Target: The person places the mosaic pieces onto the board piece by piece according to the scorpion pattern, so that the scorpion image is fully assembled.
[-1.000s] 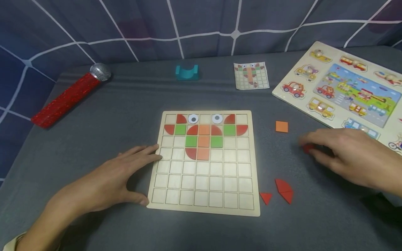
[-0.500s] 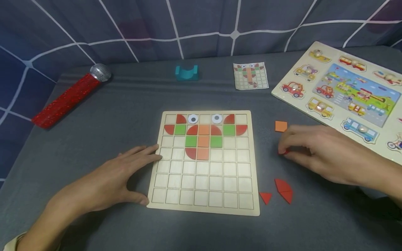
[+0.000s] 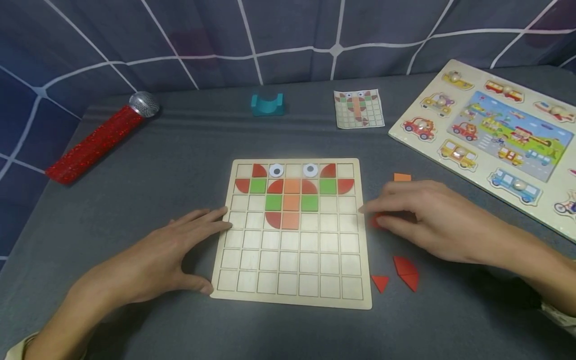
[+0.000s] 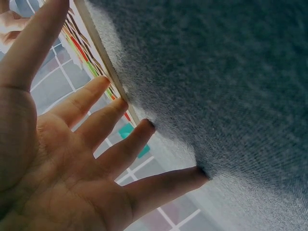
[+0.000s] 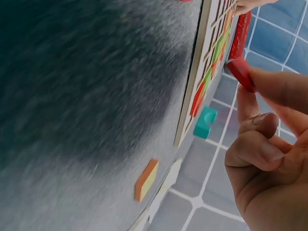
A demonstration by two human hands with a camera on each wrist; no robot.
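Observation:
A square wooden grid board (image 3: 290,270) lies in the middle of the head view, its upper rows bearing red quarter-circle, green and orange tiles and two eye pieces. My left hand (image 3: 166,255) is spread along the board's left edge, thumb at the near corner, fingers straight. Between thumb and index finger, my right hand (image 3: 423,217) pinches a small red tile (image 5: 240,73) just beside the board's right edge; its outline is partly covered. Near the board's lower right lie a red triangle (image 3: 380,283) and a red quarter-circle tile (image 3: 405,265) against another red triangle (image 3: 410,281).
An orange square tile (image 3: 402,177) lies behind my right hand, partly hidden. Farther back are a pattern card (image 3: 359,120), a teal holder (image 3: 267,105) and a red microphone (image 3: 96,142). A vehicle peg puzzle (image 3: 495,135) occupies the back right, before a checked curtain (image 3: 297,30).
My right hand has moved left across the table with the red tile, up to the board's right edge, and now partly covers the orange square. My left hand has stayed put.

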